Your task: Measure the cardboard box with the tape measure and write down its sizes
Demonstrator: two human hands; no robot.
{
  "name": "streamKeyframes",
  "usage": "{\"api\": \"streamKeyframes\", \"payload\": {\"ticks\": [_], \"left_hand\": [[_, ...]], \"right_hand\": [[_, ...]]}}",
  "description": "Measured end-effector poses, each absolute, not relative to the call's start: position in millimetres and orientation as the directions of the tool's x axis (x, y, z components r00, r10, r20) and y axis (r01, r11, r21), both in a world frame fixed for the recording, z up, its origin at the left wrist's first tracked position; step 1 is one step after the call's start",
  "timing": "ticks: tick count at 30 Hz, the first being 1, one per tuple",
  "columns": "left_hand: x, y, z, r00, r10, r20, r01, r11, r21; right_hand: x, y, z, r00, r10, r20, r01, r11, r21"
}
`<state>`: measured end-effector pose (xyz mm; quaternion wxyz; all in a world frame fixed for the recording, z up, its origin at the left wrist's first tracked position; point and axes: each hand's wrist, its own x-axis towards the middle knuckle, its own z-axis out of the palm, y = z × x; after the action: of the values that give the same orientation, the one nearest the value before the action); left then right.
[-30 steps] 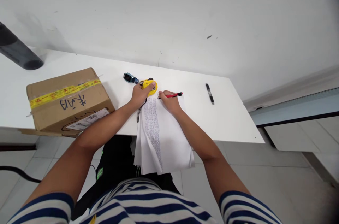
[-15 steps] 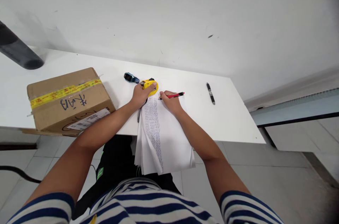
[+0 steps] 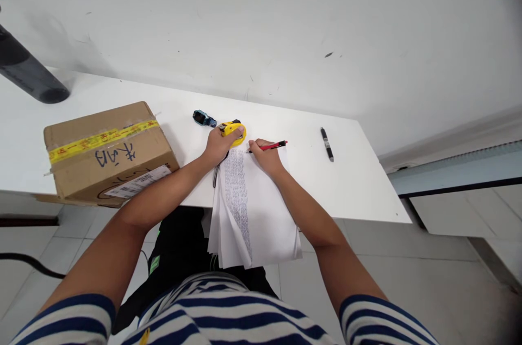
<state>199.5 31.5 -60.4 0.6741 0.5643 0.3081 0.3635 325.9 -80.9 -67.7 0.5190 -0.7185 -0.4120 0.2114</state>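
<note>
My left hand (image 3: 218, 145) is closed around a yellow and black tape measure (image 3: 235, 129) at the top of the papers. A dark wrist strap hangs down beside that hand. In my right hand (image 3: 265, 155) I grip a red pen (image 3: 274, 145), its tip resting on or just above the sheet. The stack of white paper (image 3: 269, 214) lies under both hands and droops over the table's front edge. Dense handwriting fills a column on its left side; the right side is blank.
A taped cardboard box (image 3: 110, 154) stands left of my left forearm. Behind my left hand lies a dark blue watch (image 3: 204, 118). A black pen (image 3: 327, 144) rests to the right on the white table (image 3: 359, 187). A dark bottle (image 3: 32, 70) is at far left, and a wall rises behind.
The whole view has shifted slightly, so everything sits a little further right. Both hands keep their holds on the tape measure and the red pen.
</note>
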Motion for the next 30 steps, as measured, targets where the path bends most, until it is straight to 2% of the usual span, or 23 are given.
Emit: {"api": "streamKeyframes", "payload": {"ticks": [10, 15, 24, 30], "left_hand": [[200.6, 32.6, -61.8, 0.541, 0.841, -0.004, -0.142, 0.096, 0.985], [200.2, 32.2, -61.2, 0.541, 0.841, 0.000, -0.137, 0.089, 0.987], [200.8, 32.3, -63.2, 0.541, 0.841, 0.001, -0.134, 0.085, 0.987], [200.2, 32.6, -62.1, 0.549, 0.836, 0.005, -0.132, 0.080, 0.988]], "right_hand": [[324.4, -82.9, -67.9, 0.627, 0.765, 0.148, 0.370, -0.126, -0.920], [325.2, -83.1, -66.6, 0.596, 0.795, 0.114, 0.350, -0.130, -0.928], [324.0, -82.4, -69.0, 0.668, 0.731, 0.138, 0.351, -0.146, -0.925], [323.0, -83.6, -67.3, 0.644, 0.754, 0.126, 0.341, -0.137, -0.930]]}}
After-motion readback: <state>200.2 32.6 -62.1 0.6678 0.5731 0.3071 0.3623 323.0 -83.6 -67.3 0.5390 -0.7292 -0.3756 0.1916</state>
